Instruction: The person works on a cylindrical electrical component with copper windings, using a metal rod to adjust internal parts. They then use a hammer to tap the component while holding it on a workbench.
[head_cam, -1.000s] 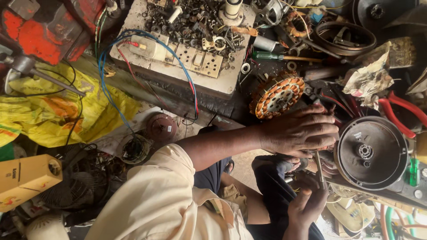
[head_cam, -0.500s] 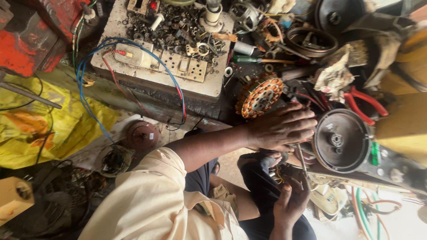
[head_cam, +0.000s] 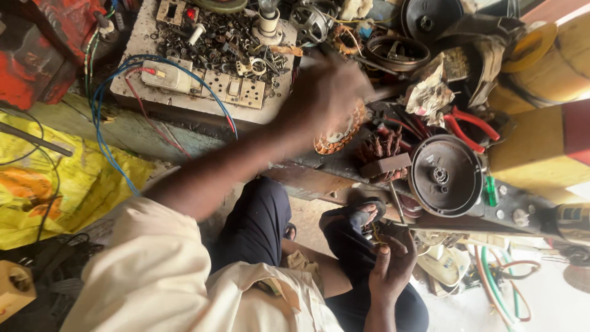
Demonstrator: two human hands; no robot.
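Left hand (head_cam: 329,92) has lifted off the orange coil (head_cam: 337,132), blurred, grip unclear; right hand (head_cam: 393,264) clasps a thin rod (head_cam: 397,203). Best reach slower over the cluttered worktop (head_cam: 319,175).

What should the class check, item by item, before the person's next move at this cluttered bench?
1. Grip of the left hand: cannot tell, it is blurred.
2. Copper-wound stator within reach, just below that hand: ok.
3. Right hand curled on a small object: ok.
4. Red pliers lying free, untouched: ok.
5. Bench tidy around the stator: not ok, parts crowd it.
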